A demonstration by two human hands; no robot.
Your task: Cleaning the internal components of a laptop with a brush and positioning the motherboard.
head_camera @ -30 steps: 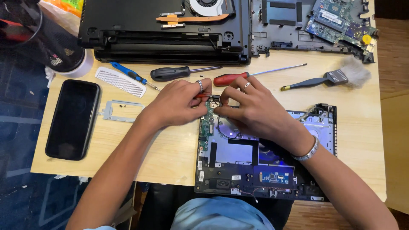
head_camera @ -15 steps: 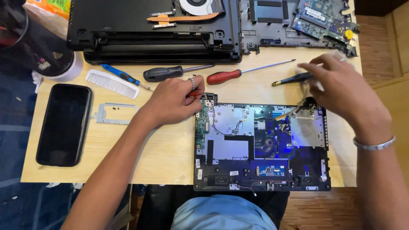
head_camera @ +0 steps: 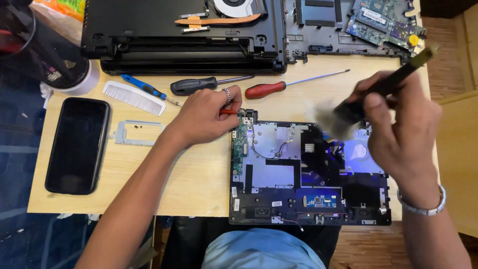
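The right hand (head_camera: 398,129) is gripping a dark-handled brush with pale bristles (head_camera: 348,112), fingers closed around the handle, and is holding the blurred bristle end just above the upper middle of the opened laptop base with its silver shielding and black plastic frame (head_camera: 308,172). The left hand (head_camera: 206,117) is resting on the wooden tabletop (head_camera: 194,184) at the upper left corner of that base, fingers curled and pinching a small red-tipped tool (head_camera: 230,111) beside the narrow green circuit strip (head_camera: 240,144) on the base's left edge.

Judging by how things are lying, the disassembly is looking well advanced: the base is lying bare, with its inner metal plates, a small blue board near the front edge and loose wires showing, and brushing appears to be the step in hand. Nothing is showing any reassembly yet.

Beyond the hands, a red-handled screwdriver (head_camera: 266,89) and a black-handled screwdriver (head_camera: 191,85) are lying side by side near the far edge, with a blue-handled small screwdriver (head_camera: 142,87) and a white comb (head_camera: 133,97) to their left. A grey metal bracket (head_camera: 137,132) is sitting near a black smartphone (head_camera: 78,144). At the far side, a black laptop shell with a fan and copper heat pipe (head_camera: 184,35) is lying beside a green motherboard (head_camera: 386,22).
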